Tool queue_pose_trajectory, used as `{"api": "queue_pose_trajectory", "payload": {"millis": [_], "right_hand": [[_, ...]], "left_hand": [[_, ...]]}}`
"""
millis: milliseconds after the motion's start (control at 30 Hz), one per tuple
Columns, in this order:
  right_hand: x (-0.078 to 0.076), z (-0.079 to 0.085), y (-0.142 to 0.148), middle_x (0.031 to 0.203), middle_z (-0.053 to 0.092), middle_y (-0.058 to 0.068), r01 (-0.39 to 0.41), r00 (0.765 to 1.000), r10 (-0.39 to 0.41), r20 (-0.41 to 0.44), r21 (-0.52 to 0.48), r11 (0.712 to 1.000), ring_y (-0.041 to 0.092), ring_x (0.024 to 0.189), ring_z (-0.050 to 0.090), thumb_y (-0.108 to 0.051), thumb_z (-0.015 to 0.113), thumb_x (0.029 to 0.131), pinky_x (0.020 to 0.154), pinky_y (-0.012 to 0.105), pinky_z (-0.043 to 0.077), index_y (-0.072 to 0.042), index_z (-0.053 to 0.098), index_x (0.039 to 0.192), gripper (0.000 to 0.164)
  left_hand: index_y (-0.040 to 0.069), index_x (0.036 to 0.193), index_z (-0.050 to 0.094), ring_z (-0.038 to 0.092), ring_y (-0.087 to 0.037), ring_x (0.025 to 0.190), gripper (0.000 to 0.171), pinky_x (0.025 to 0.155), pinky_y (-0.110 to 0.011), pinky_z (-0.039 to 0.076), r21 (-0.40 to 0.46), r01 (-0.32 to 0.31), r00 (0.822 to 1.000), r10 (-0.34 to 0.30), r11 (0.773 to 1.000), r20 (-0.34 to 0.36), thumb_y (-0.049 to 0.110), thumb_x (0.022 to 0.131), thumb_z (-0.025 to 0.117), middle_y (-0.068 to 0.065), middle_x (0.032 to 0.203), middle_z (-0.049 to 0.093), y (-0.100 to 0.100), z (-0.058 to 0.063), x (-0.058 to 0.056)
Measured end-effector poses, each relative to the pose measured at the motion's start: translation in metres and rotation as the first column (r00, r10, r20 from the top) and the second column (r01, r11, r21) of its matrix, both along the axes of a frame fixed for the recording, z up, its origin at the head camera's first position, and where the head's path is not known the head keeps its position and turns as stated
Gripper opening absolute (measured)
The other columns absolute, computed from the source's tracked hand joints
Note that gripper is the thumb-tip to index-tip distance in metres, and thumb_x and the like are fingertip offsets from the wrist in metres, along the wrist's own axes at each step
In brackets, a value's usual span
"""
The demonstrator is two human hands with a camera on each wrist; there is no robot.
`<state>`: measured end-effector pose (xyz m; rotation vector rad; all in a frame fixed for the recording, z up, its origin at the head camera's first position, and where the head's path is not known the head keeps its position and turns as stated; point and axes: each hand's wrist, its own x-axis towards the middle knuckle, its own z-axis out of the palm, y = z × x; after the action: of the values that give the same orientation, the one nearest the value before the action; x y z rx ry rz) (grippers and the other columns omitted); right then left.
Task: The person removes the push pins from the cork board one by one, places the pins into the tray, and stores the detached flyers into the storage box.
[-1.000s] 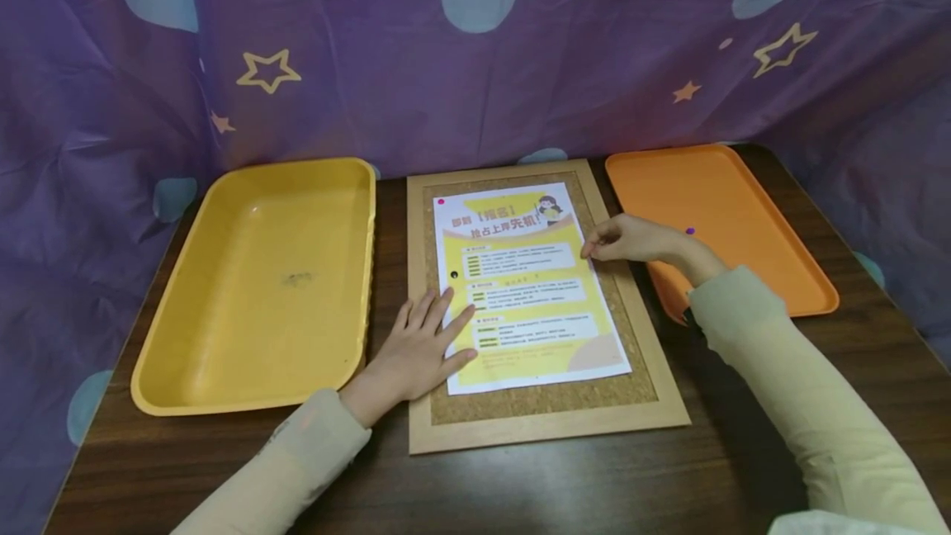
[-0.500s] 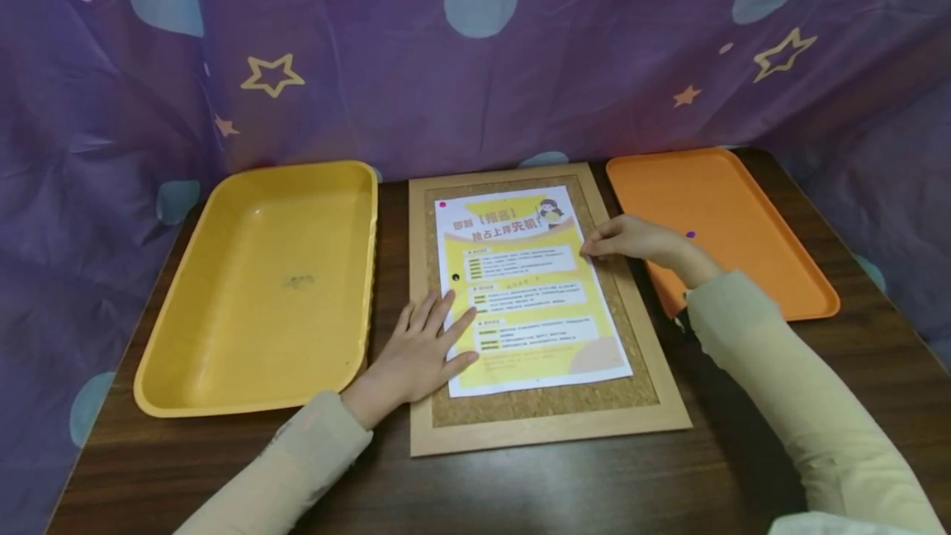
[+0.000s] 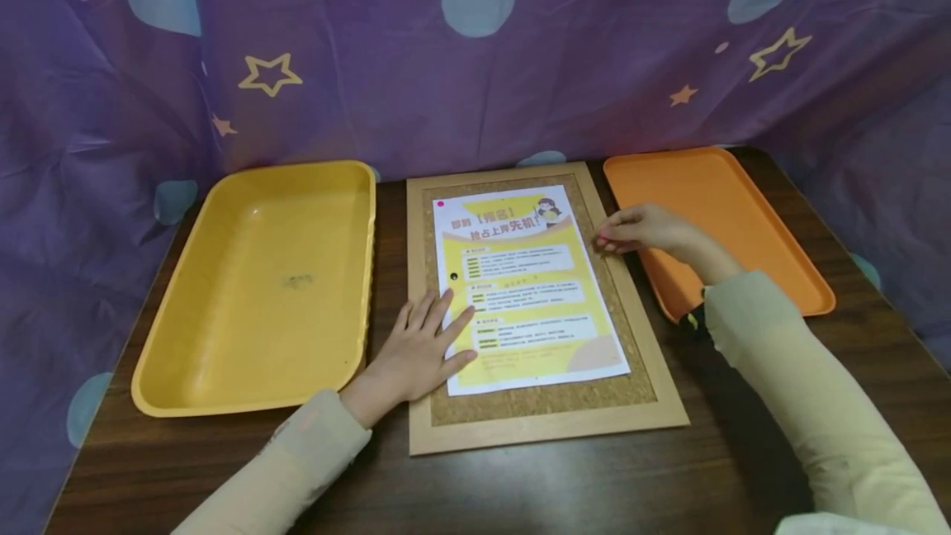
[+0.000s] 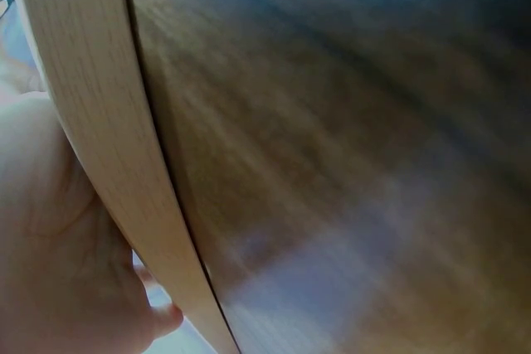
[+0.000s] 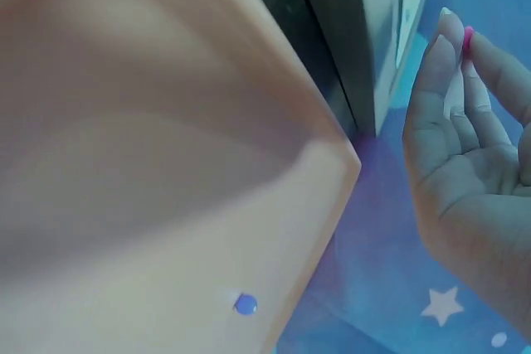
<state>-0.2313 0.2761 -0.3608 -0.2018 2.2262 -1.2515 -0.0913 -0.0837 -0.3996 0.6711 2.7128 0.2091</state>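
A yellow and white printed sheet (image 3: 531,304) lies on a wood-framed cork board (image 3: 550,433). A pink thumbtack (image 3: 441,204) sits at its top left corner, a black thumbtack (image 3: 454,276) at its left edge. My left hand (image 3: 419,345) rests with spread fingers on the sheet's lower left side and the frame. My right hand (image 3: 646,231) is over the board's right frame, just off the sheet's right edge. Its thumb and forefinger pinch another pink thumbtack (image 5: 469,37), seen in the right wrist view.
To the left stands a deep yellow tray (image 3: 253,407). At the right is a shallow orange tray (image 3: 743,229), which holds a purple thumbtack (image 5: 246,304); my right hand hides that tack from the head view. A purple patterned curtain (image 3: 386,64) hangs behind the dark wooden table (image 3: 579,485).
My right hand has come off the sheet's right edge and shifted slightly right and up, its fingertips now apart from the paper. The left hand has stayed in place.
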Motion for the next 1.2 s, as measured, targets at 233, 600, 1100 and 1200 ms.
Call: {"api": "queue_pose_trajectory", "payload": {"millis": [233, 600, 1100, 1200], "right_hand": [[-0.001, 0.008, 0.017, 0.089, 0.070, -0.016, 0.121, 0.993, -0.121, -0.009, -0.051, 0.991, -0.002, 0.084, 0.065, -0.022, 0.054, 0.099, 0.081, 0.019, 0.054, 0.012, 0.049, 0.131, 0.047], [0.000, 0.011, 0.049, 0.084, 0.070, -0.023, 0.235, 0.970, -0.243, -0.020, -0.179, 0.955, -0.006, 0.080, 0.067, -0.021, 0.052, 0.099, 0.078, 0.014, 0.049, -0.036, 0.068, 0.090, 0.023], [0.001, 0.009, 0.091, 0.084, 0.066, -0.022, 0.371, 0.928, -0.362, 0.083, -0.271, 0.888, -0.007, 0.081, 0.064, -0.017, 0.050, 0.099, 0.075, 0.012, 0.052, -0.031, 0.069, 0.080, 0.031], [0.003, 0.013, 0.096, 0.083, 0.063, -0.027, 0.388, 0.922, -0.383, 0.060, -0.166, 0.907, -0.010, 0.081, 0.062, -0.023, 0.051, 0.099, 0.076, 0.011, 0.050, -0.036, 0.067, 0.077, 0.030]], "left_hand": [[0.026, 0.154, 0.017, 0.002, -0.034, 0.150, 0.063, 0.119, -0.057, 0.010, 0.002, 0.003, 1.000, -0.003, 1.000, 0.000, 0.055, 0.100, 0.028, -0.011, 0.163, 0.002, 0.000, 0.000, -0.001], [0.026, 0.154, 0.019, 0.004, -0.035, 0.150, 0.061, 0.119, -0.057, 0.011, 0.012, 0.002, 1.000, -0.002, 1.000, -0.003, 0.054, 0.101, 0.029, -0.011, 0.163, 0.004, 0.000, 0.001, 0.000], [0.025, 0.154, 0.018, 0.003, -0.035, 0.150, 0.062, 0.119, -0.057, 0.010, 0.014, 0.002, 1.000, -0.002, 1.000, 0.005, 0.054, 0.101, 0.029, -0.011, 0.163, 0.003, 0.000, 0.001, 0.000], [0.026, 0.154, 0.018, 0.003, -0.035, 0.150, 0.061, 0.119, -0.057, 0.010, 0.013, -0.001, 1.000, 0.001, 1.000, 0.006, 0.054, 0.101, 0.029, -0.011, 0.163, 0.003, 0.000, 0.002, 0.001]]}}
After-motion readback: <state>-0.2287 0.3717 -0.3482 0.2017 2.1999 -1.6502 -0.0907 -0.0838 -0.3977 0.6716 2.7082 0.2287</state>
